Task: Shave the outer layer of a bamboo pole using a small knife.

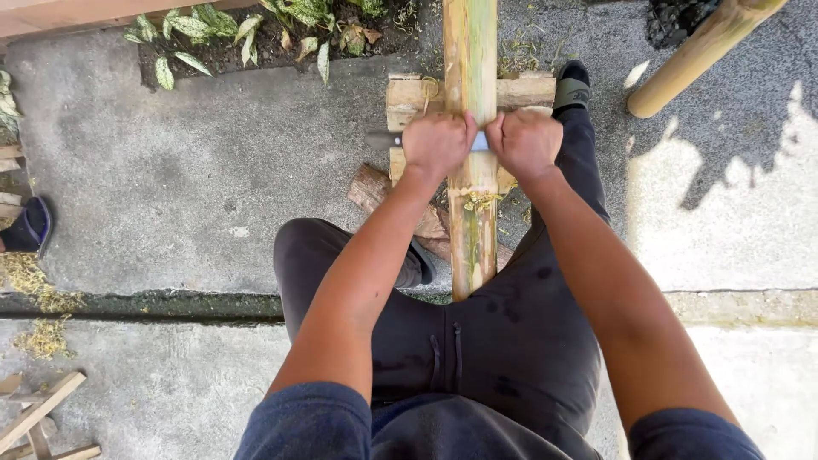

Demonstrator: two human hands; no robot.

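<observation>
Both fists clamped on the blade (383, 139), left hand (436, 143), right hand (524, 141): pull evenly, keeping it square across the bamboo pole (471, 60)

From my remote seat: bamboo pole (470, 128) runs straight away from me, near end between the knees, far part lying across a wooden block (407, 95). A blade (381, 140) lies crosswise on the pole; left hand (436, 143) on the pole's left side, right hand (526, 142) on its right, both fists touching it. A short log (369, 187) sits under the pole, left of it, just nearer than the block. My right foot (571, 85) rests against the block's right end. Second pole (699, 53) slants off at far right. Plant bed (247, 34) behind the block, left. Possibly another person's foot (27, 228) at the left edge.
</observation>
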